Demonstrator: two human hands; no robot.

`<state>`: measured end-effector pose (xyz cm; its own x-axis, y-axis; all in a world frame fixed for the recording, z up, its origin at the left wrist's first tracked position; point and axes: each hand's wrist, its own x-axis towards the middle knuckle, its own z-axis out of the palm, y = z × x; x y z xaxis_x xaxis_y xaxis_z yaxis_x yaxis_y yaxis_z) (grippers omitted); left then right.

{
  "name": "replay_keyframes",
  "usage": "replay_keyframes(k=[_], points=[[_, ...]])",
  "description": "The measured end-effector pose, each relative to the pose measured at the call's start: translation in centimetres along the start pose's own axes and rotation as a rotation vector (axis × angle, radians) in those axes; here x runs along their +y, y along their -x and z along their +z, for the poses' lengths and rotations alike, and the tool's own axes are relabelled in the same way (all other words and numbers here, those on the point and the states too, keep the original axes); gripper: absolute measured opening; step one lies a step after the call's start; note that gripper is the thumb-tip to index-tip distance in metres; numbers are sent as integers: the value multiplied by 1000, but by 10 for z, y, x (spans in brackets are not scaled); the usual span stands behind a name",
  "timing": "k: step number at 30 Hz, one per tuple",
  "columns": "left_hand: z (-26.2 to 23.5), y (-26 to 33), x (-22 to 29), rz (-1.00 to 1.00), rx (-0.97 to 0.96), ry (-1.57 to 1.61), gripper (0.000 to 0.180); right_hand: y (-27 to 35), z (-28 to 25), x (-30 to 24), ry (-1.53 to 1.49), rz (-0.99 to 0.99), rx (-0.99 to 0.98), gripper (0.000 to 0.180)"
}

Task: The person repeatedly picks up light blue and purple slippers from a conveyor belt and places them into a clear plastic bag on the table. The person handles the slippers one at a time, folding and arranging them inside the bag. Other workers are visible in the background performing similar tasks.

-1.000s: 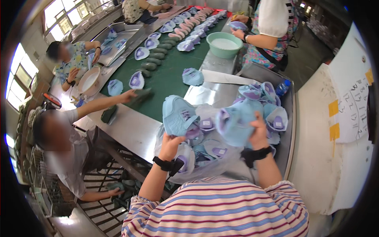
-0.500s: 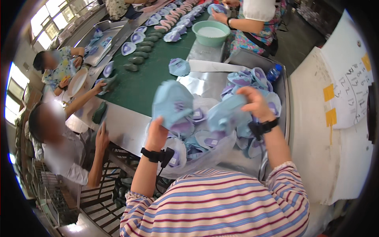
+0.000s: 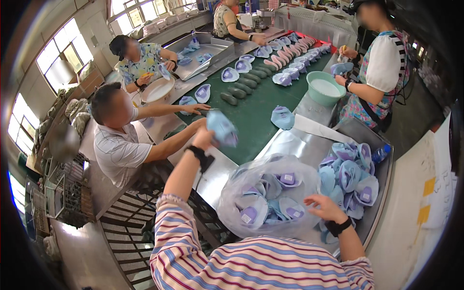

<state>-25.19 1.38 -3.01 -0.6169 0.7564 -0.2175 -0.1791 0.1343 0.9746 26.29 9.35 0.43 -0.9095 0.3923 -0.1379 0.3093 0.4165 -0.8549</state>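
Uppers, pale blue and lilac, lie everywhere along this line. The person in the striped shirt has the left hand stretched out over the near edge of the green belt, fingers closed around one blue upper and holding it up in the air, clear of the belt. It sits pinched at its lower end, so the bulk hangs free above the hand, which looks like the easy way to carry something that soft.

The right hand stays low and close to the body, fingers loosely spread and gripping nothing, resting against the clear bag on the steel table. The bag is slumped open and full of more uppers, so a hand on its side may be steadying it. Just to the right, a loose pile of the same pieces is heaped on the table within reach.

Out on the belt one lone upper lies flat, well apart from the held one, with dark lasts and rows of further pieces beyond. A teal basin stands at the belt's right edge beside another worker. Across the belt a seated worker reaches an arm toward the same stretch, that hand just beside the raised upper but not touching it.
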Motion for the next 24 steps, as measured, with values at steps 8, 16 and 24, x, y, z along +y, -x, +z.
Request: replay_keyframes(k=[8, 16, 24], points=[[35, 25, 127, 314, 240, -76, 44, -19, 29, 9, 111, -12, -81, 38], [124, 204, -15, 492, -1265, -1188, 55, -48, 57, 27, 371, -73, -255, 43], [68, 200, -31, 482, -491, -1424, 49, -24, 87, 15, 590, 72, -713, 56]])
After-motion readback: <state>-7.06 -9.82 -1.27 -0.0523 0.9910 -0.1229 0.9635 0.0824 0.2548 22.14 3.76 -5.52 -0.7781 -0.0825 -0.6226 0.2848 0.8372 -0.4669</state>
